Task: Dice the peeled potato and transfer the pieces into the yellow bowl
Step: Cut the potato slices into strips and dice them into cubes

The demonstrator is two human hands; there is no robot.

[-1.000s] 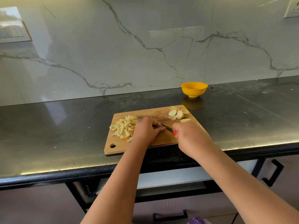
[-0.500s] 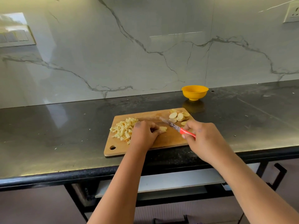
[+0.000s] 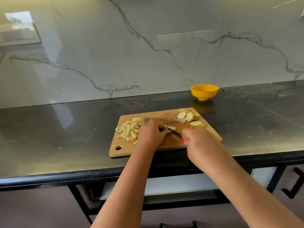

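Step in hand, as judged: a potato slice (image 3: 171, 128) is being cut into dice near the middle of the cutting board (image 3: 166, 144), which sits at the front edge of the counter (image 3: 65, 137). To do it well, the slice should be kept flat and pinned, fingertips tucked back from the blade, cuts spaced evenly to match the diced pile (image 3: 130, 130) already heaped at the board's left end. The left hand (image 3: 152, 134) is curled down over the slice, fingers bent and pressing on it; how much potato sits under the hand cannot be seen. The right hand (image 3: 197, 142) is closed around the red-handled knife (image 3: 176, 133), only a sliver of handle showing, blade angled toward the left fingers and touching or just beside the slice. Uncut slices (image 3: 188, 116) are stacked at the board's far right corner, one more lying just in front of them. The yellow bowl (image 3: 204, 92) stands apart behind that corner, at the counter's back edge, apparently unfilled; its inside is mostly hidden. Transfer not yet begun.
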